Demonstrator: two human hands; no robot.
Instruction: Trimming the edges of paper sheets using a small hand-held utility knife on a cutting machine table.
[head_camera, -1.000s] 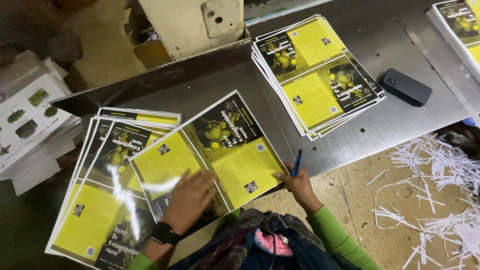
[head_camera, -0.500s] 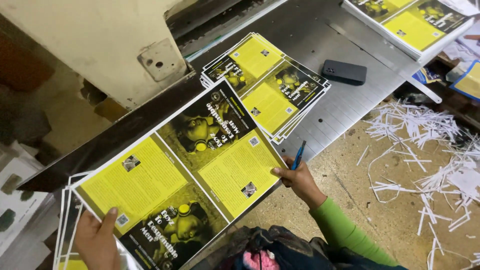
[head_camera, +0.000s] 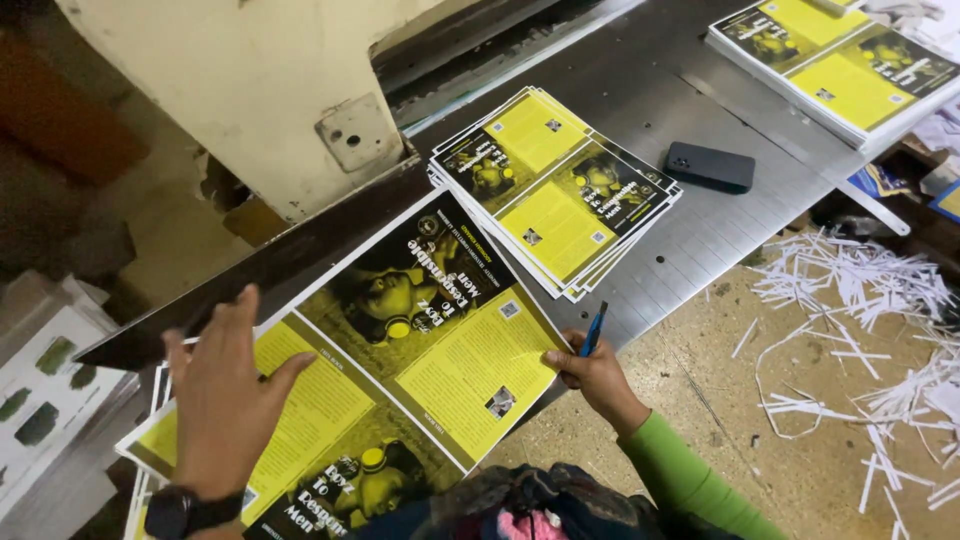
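Sheet (head_camera: 420, 330) slants away rightward; my left hand (head_camera: 228, 400) lies flat, fingers spread, right hand (head_camera: 598, 380) pinches corner and pen (head_camera: 593, 330).

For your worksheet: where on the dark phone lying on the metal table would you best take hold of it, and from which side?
Grip the phone across its two long edges, coming down from above. It lies flat on the metal table, apart from the printed stacks, so both edges look free; its thin, slab-like shape likely leaves little else to pinch.
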